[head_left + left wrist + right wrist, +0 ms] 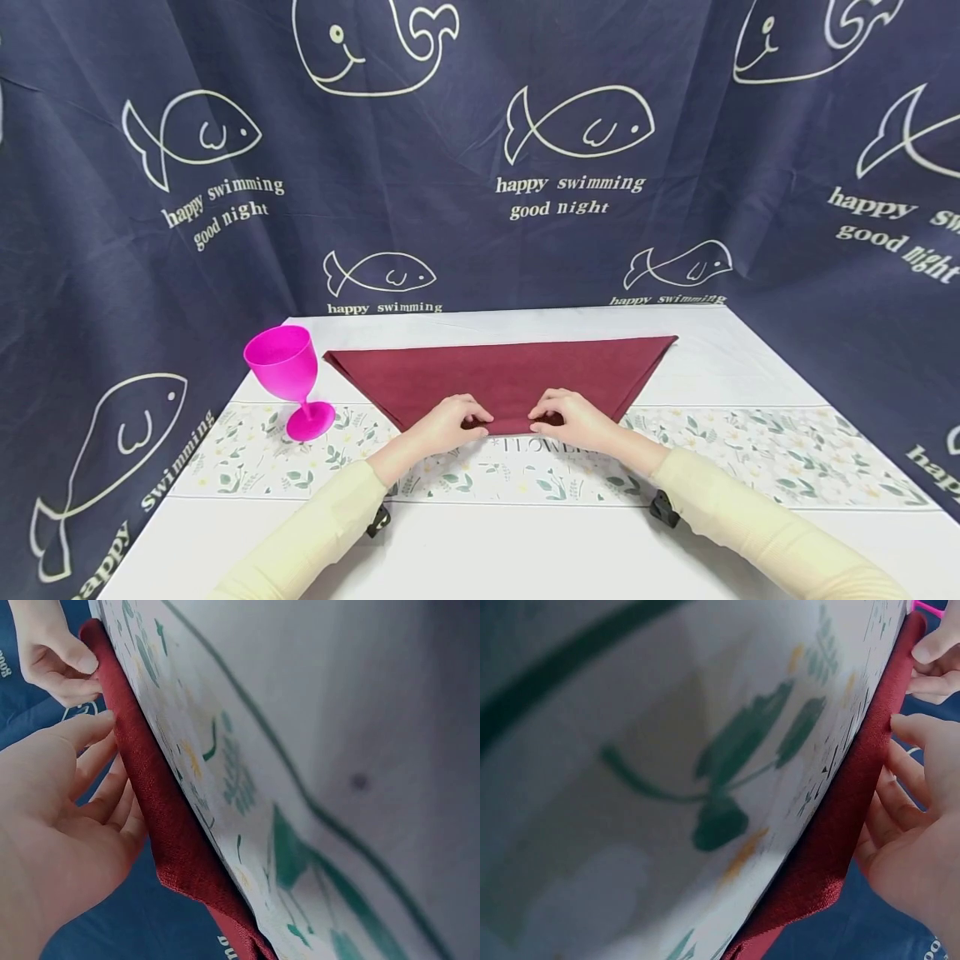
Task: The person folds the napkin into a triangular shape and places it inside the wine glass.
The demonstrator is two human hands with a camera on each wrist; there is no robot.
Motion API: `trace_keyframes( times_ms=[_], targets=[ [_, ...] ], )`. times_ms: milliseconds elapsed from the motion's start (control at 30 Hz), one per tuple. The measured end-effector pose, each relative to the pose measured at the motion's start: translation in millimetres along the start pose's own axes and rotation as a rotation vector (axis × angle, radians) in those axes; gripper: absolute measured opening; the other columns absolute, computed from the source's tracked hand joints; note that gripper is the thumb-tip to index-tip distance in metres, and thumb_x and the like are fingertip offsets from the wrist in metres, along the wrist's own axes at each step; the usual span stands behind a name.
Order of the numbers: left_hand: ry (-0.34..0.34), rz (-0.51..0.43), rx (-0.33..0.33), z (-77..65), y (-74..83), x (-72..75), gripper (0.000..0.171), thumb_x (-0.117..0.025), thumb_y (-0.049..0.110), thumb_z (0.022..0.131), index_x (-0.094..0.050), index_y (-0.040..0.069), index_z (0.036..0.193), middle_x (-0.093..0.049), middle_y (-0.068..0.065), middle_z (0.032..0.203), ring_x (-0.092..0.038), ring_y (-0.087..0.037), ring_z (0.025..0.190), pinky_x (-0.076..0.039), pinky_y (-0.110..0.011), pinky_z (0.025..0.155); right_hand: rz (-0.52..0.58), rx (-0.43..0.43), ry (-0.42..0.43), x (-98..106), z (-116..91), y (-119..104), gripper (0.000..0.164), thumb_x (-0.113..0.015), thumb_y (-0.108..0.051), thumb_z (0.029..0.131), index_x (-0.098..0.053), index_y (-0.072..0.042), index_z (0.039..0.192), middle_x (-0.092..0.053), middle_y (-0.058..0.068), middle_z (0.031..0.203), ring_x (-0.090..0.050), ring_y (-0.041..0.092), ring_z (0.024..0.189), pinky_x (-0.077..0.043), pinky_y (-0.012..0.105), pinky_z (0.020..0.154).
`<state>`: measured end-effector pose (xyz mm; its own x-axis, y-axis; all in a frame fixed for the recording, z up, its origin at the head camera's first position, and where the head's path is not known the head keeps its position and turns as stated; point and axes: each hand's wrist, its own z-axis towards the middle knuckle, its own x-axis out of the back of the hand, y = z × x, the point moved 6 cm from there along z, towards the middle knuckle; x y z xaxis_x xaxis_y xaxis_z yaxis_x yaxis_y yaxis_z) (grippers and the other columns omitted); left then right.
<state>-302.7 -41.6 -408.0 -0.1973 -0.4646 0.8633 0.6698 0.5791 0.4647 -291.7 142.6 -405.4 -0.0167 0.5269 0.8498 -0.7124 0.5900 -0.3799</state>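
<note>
A dark red cloth napkin (498,375) lies folded on the table, its long edge at the far side and its sides narrowing toward me. The near edge is folded into a thick strip, seen close up as red cloth (146,772) in the left wrist view. My left hand (448,423) pinches this edge left of its middle, thumb on the near side and curled fingers over the top. Opposite it, a short gap away, my right hand (577,421) pinches the same edge in a like way. In the right wrist view the right thumb (915,729) touches the fold.
A bright pink goblet (283,367) stands upright left of the napkin. Beneath napkin and goblet runs a white strip with leaf and flower print (750,450) across the white table (525,550). A dark blue curtain (465,167) with fish drawings hangs behind and at the sides.
</note>
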Motion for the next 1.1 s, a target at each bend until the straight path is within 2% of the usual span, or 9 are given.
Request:
trace_keyframes(
  times_ms=[300, 667, 900, 1100],
  targets=[
    [-0.037, 0.043, 0.015, -1.3, -0.2, -1.9, 0.028, -0.07, 0.008, 0.083, -0.068, 0.008, 0.111, -0.063, -0.003, 0.104, -0.056, -0.016, 0.093, -0.048, -0.031, 0.084, -0.009, -0.056, -0.069, -4.4, 0.1, 6.8, 0.024, -0.074, -0.02, 0.081, -0.069, -0.01, 0.102, -0.063, 0.0, 0.093, -0.054, 0.014, 0.084, -0.046, 0.028, 0.075],
    [-0.01, 0.057, 0.026, -0.1, -2.9, -1.4, 0.021, -0.064, 0.009, 0.087, -0.068, 0.009, 0.108, -0.066, -0.002, 0.1, -0.061, -0.014, 0.091, -0.05, -0.03, 0.08, -0.046, -0.065, -0.073, -2.5, -0.1, 2.7, 0.026, -0.073, -0.018, 0.081, -0.068, -0.009, 0.104, -0.063, 0.001, 0.093, -0.054, 0.017, 0.086, -0.045, 0.032, 0.077],
    [0.002, -0.02, 0.078, -0.3, -5.3, 0.1, 0.022, -0.061, 0.008, 0.089, -0.066, 0.007, 0.111, -0.068, -0.004, 0.105, -0.062, -0.016, 0.1, -0.05, -0.032, 0.089, -0.062, -0.072, -0.068, -1.8, -0.3, 0.5, 0.022, -0.068, -0.017, 0.085, -0.068, -0.008, 0.105, -0.064, 0.002, 0.095, -0.056, 0.019, 0.088, -0.045, 0.036, 0.079],
    [-0.008, 0.036, 0.056, -1.1, -5.1, -0.6, 0.022, -0.067, 0.009, 0.086, -0.066, 0.008, 0.108, -0.066, -0.003, 0.1, -0.061, -0.016, 0.093, -0.051, -0.031, 0.083, -0.061, -0.065, -0.059, -2.0, -0.4, 1.1, 0.021, -0.068, -0.017, 0.085, -0.068, -0.008, 0.105, -0.065, 0.002, 0.096, -0.057, 0.02, 0.09, -0.045, 0.038, 0.081]
  ],
)
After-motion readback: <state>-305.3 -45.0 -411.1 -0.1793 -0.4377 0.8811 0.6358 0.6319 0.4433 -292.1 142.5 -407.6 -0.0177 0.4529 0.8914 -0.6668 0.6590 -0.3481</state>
